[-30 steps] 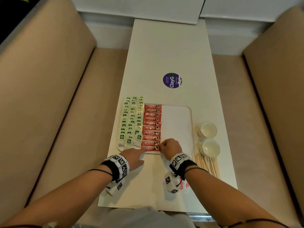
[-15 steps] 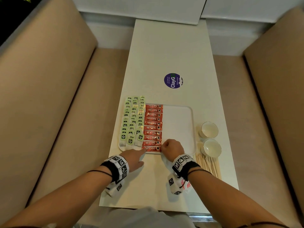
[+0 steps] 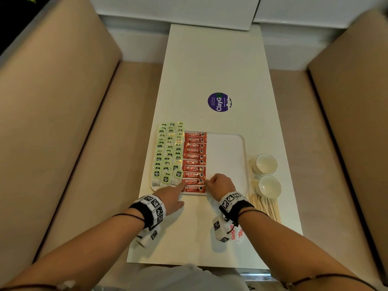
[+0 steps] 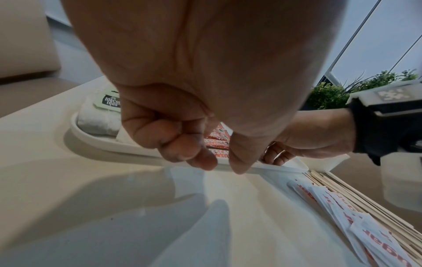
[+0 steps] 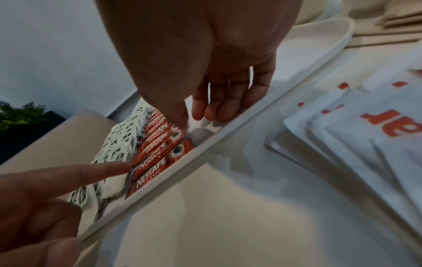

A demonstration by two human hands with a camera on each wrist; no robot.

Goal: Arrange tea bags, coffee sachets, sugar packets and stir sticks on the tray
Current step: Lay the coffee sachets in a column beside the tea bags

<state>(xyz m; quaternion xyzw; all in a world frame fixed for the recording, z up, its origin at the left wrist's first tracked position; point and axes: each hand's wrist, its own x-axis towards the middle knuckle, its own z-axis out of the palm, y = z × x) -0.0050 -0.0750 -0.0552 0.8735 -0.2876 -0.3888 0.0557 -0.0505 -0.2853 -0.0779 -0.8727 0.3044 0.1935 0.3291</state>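
Observation:
A white tray [image 3: 227,156] holds rows of green-tagged tea bags [image 3: 169,152] at its left and a column of red coffee sachets [image 3: 195,162] beside them. My left hand [image 3: 175,195] points its index finger [image 5: 109,169] against the left end of a sachet near the front of the column, its other fingers curled. My right hand [image 3: 219,183] rests its fingertips [image 5: 217,115] on the tray floor, thumb at the sachets' [image 5: 157,144] right ends. Sugar packets [image 3: 238,235] lie under my right wrist. Stir sticks [image 3: 265,206] lie right of the tray.
Two white cups [image 3: 265,163] [image 3: 269,186] stand right of the tray, behind the sticks. A purple round sticker [image 3: 219,102] marks the table farther back. Beige bench seats flank the narrow table. The tray's right half is bare.
Both hands have edged slightly away from me along the sachet column. Nothing has been picked up or let go.

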